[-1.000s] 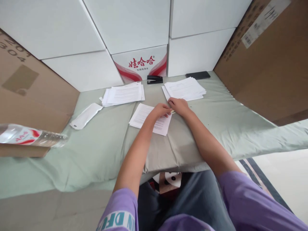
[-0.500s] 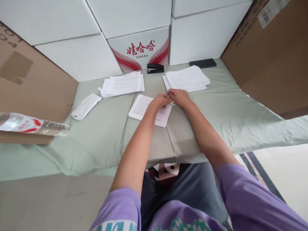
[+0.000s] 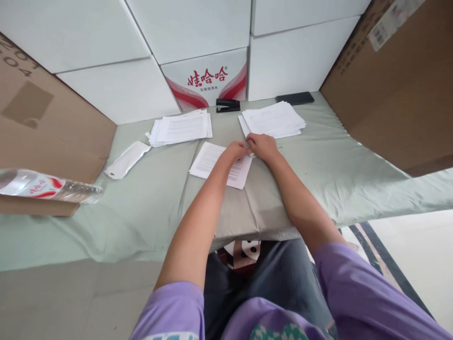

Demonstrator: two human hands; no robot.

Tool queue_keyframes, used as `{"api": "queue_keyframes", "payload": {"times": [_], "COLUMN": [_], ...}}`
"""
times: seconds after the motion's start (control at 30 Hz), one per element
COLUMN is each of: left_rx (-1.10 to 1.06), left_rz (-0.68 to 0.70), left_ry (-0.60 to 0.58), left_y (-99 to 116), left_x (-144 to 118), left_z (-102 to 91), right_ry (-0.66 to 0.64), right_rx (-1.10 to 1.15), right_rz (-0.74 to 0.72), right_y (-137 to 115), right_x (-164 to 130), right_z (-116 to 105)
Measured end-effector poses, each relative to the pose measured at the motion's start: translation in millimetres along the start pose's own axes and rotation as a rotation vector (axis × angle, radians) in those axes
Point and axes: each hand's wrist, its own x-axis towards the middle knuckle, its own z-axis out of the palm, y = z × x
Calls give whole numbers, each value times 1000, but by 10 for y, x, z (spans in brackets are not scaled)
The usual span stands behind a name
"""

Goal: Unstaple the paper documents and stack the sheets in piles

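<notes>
A few printed sheets point(image 3: 208, 159) lie in front of me on the cloth-covered surface. My left hand point(image 3: 238, 151) rests over their upper right corner, fingers bent and pressed together. Against it, just off the sheets' right edge, is my right hand point(image 3: 262, 145), its fingers curled inward so the fingertips of both hands meet. Between them shows a small pale piece point(image 3: 252, 154), too small to name. Whatever the fingertips pinch is mostly hidden. Behind the hands lie a right paper stack point(image 3: 272, 118) and a left paper stack point(image 3: 182, 128). A black stapler point(image 3: 228, 105) sits farther back.
White cartons point(image 3: 208, 78) form a wall at the back. Brown cardboard boxes flank the surface, one left point(image 3: 60, 123) and one right point(image 3: 399, 94). A black phone point(image 3: 295, 98), a white pouch point(image 3: 127, 160) and a water bottle point(image 3: 49, 185) are also around.
The view has shifted slightly. Both hands stay together at the sheets' corner, with only small finger movement; the papers, stacks and stapler keep their places.
</notes>
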Motion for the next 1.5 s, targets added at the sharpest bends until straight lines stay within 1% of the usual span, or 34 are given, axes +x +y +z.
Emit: {"api": "queue_keyframes", "payload": {"times": [0.07,0.1,0.17,0.27,0.37,0.47,0.53,0.63,0.7,0.73,0.8,0.9,0.97,1.03,1.1,1.17,1.23,1.3,1.4,1.5], "left_rx": [38,51,79,169,234,304,336,368,373,363,313,167,49,-46,-104,-140,-167,-183,-201,-243], "left_rz": [-17,7,104,220,291,368,464,672,761,770,743,687,671,672,670,656,640,617,565,553], "left_ry": [-26,-29,-7,61,147,188,216,244,241,244,275,392,447,449,446,478,507,516,525,591], "left_y": [-58,-92,-167,-270,-342,-379,-386,-373,-358,-352,-350,-371,-393,-412,-424,-433,-444,-463,-501,-541], "left_x": [-39,-68,-142,-262,-342,-370,-374,-378,-380,-378,-368,-338,-324,-327,-339,-348,-343,-324,-285,-253], "left_z": [0,1,7,30,74,110,102,22,-66,-115,-214,-361,-453,-534,-596,-638,-665,-686,-718,-750], "right_ry": [87,127,191,271,335,364,357,313,301,308,331,333,314,298,275,219,110,-35,-244,-374], "right_rx": [37,61,119,215,294,306,275,212,180,172,177,228,282,350,432,531,630,711,810,855], "right_rz": [21,28,27,30,50,88,115,113,75,51,-6,-113,-195,-260,-295,-321,-350,-361,-328,-285], "right_y": [12,17,31,56,82,98,98,74,40,19,-24,-79,-103,-122,-141,-166,-193,-218,-242,-249], "right_x": [-21,-29,-40,-49,-53,-47,-41,-44,-67,-86,-135,-219,-268,-302,-322,-330,-331,-329,-326,-313], "right_z": [40,59,87,100,98,104,103,66,10,-22,-85,-134,-128,-106,-91,-104,-149,-212,-287,-302]}}
